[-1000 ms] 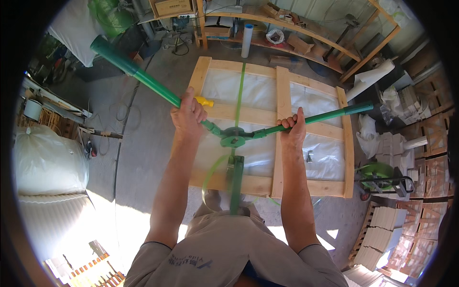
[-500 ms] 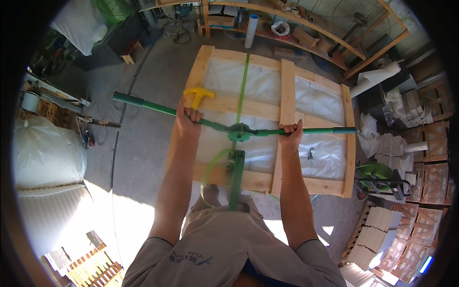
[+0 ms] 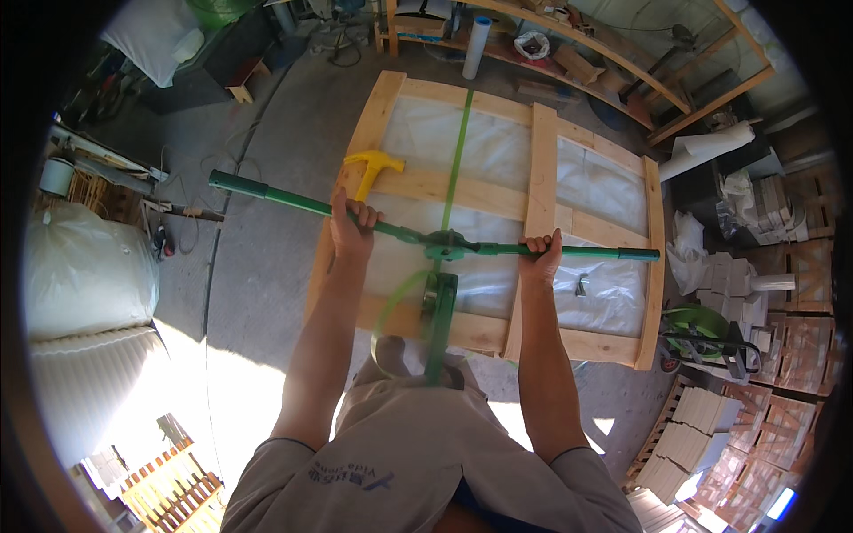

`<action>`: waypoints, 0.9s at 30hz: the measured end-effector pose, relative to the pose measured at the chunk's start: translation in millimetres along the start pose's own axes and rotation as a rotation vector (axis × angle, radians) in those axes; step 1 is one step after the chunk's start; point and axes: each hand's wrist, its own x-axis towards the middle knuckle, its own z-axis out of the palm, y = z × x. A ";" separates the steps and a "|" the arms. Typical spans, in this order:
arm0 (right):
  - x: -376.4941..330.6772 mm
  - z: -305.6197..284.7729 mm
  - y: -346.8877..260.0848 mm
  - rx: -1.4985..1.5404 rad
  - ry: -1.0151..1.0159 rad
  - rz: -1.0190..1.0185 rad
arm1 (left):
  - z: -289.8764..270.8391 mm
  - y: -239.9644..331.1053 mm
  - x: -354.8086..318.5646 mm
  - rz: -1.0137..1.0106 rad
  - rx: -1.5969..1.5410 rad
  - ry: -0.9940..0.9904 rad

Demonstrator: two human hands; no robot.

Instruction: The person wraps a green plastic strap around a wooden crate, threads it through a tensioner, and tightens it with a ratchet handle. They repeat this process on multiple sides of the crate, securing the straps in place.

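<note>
A green two-handled strapping tool (image 3: 447, 246) spans the space in front of me, its long arms spread wide to both sides. Around its left arm my left hand (image 3: 353, 233) is closed. My right hand (image 3: 540, 259) grips the right arm, fingers curled over it. A green plastic strap (image 3: 458, 147) runs from the far edge of a wooden crate (image 3: 542, 164) to the tool's head, and a loose loop of strap curls below. The tool's lower body (image 3: 439, 329) points towards my waist. On the crate's left frame lies a yellow claw hammer (image 3: 377, 163), beyond my left hand.
Small metal pieces (image 3: 582, 285) rest on the crate's white plastic wrapping. A wheeled strap reel (image 3: 697, 330) stands to the right, near stacked pale slabs (image 3: 693, 435). Wooden shelving (image 3: 613, 67) runs along the back; large plastic-wrapped bundles (image 3: 93, 271) stand at left.
The view has shifted slightly, so the crate and hammer sit a little differently in it. Both hands keep their grip, and the tool's arms stay spread.
</note>
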 end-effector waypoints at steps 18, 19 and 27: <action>67.6 -25.3 -235.1 -0.032 -0.168 -0.241 | -7.7 226.9 10.3 0.320 -0.072 -0.140; 62.4 -16.2 -230.5 -0.068 -0.095 -0.293 | -4.8 227.4 8.3 0.308 -0.046 -0.165; -41.3 109.8 -203.6 -0.288 0.049 -0.695 | 70.5 217.4 -43.8 0.485 0.072 -0.022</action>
